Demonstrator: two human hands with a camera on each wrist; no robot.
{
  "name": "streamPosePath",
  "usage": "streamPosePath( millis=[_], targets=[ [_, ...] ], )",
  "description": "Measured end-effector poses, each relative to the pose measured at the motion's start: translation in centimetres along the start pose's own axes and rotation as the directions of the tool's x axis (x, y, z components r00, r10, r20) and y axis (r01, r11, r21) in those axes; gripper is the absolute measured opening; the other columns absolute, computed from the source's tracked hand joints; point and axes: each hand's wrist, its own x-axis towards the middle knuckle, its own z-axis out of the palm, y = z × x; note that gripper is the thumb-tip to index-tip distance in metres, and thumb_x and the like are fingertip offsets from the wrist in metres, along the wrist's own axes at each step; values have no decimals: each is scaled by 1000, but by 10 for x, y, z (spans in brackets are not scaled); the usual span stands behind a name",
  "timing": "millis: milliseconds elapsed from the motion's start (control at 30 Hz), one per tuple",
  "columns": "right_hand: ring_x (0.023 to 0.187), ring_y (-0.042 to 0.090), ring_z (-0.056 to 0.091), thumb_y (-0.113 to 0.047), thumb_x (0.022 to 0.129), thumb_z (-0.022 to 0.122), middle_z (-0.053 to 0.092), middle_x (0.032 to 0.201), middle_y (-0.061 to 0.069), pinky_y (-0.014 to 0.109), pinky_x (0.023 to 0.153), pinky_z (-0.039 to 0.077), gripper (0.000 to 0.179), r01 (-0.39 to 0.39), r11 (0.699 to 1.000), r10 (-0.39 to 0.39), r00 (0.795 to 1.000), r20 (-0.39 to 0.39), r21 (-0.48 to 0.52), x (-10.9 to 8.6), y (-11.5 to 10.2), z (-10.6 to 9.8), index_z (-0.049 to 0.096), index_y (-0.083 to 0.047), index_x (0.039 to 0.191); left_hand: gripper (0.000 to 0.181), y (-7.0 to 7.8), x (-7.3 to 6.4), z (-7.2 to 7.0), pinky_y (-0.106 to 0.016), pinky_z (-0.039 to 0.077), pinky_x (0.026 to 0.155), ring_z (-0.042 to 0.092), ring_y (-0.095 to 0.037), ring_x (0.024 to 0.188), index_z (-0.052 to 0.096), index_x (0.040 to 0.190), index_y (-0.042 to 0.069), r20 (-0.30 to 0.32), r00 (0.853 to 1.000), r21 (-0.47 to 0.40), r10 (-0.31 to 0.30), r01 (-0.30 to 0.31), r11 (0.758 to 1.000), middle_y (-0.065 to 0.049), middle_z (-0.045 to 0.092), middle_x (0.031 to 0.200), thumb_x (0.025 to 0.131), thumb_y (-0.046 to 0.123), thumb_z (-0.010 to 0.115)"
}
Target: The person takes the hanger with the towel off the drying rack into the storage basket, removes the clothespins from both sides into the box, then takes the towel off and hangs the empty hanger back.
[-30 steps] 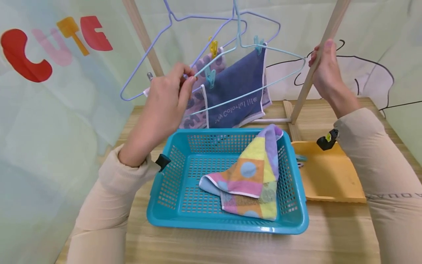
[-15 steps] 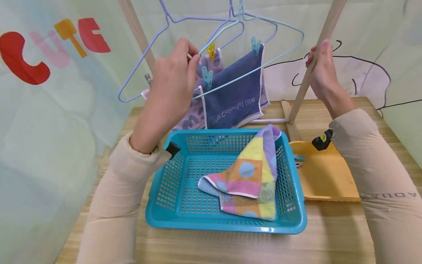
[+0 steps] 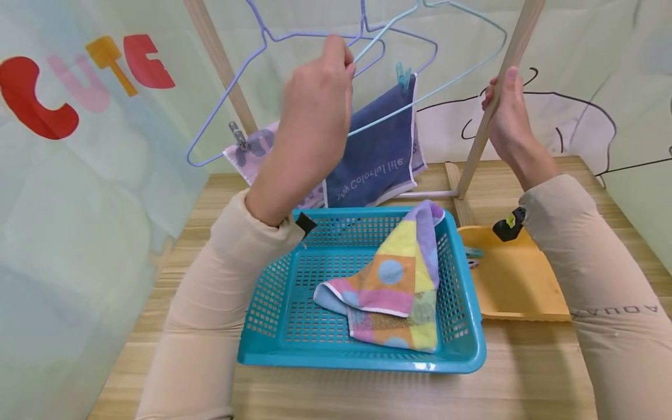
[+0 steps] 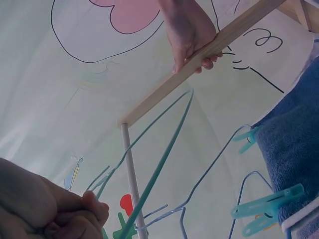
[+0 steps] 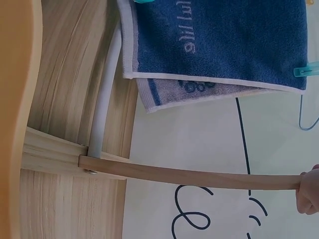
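In the head view, my left hand (image 3: 317, 111) is raised at the rack and pinches one side of a light teal clothes hanger (image 4: 159, 172). The hanger bears no cloth. My right hand (image 3: 509, 116) grips the right wooden post (image 3: 520, 38) of the drying rack. Behind the hanger, a navy towel (image 3: 378, 151) hangs from teal clothespins (image 4: 269, 204). A lilac patterned towel (image 3: 257, 160) hangs behind it, a grey clothespin (image 3: 238, 135) at its corner. Purple hangers (image 3: 226, 93) are above the towels. The teal hanger's hook is out of the head view.
A blue basket (image 3: 362, 360) stands on the wooden table (image 3: 394, 396) with a colourful checked towel (image 3: 391, 271) inside. To its right lies a yellow tray (image 3: 525, 280) with a few clothespins at its left edge. A printed cloth backdrop surrounds the table.
My left hand has moved up and to the right, carrying the teal hanger with it, and now covers part of the towels. The right hand keeps its grip on the post.
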Motion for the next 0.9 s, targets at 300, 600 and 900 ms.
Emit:
streamPosePath(
  millis=[300, 600, 900],
  targets=[
    [90, 12, 37, -45, 107, 20, 35, 96, 1, 26, 92, 24, 36, 20, 1000, -20, 1000, 10, 16, 1, 3, 6, 38, -15, 115, 20, 15, 16, 9, -33, 47, 66, 55, -22, 75, 49, 118, 0, -20, 1000, 105, -19, 21, 994, -7, 50, 82, 107, 7, 33],
    [91, 11, 37, -46, 107, 19, 35, 96, 0, 28, 95, 23, 37, 28, 1000, -27, 999, 24, -8, 2, 4, 7, 38, -15, 117, 30, 29, 33, 23, -32, 55, 71, 67, -26, 89, 43, 128, 1, 20, 997, 192, -75, 70, 979, -10, 59, 95, 98, -1, 42],
    [91, 12, 36, -46, 107, 20, 34, 96, 0, 28, 94, 23, 37, 23, 1000, -23, 999, 23, 8, 1, 3, 7, 37, -15, 117, 28, 42, 38, 39, -29, 55, 65, 66, -22, 80, 43, 126, 2, 56, 996, 183, -67, 56, 982, -9, 60, 94, 98, -1, 41]
  ],
)
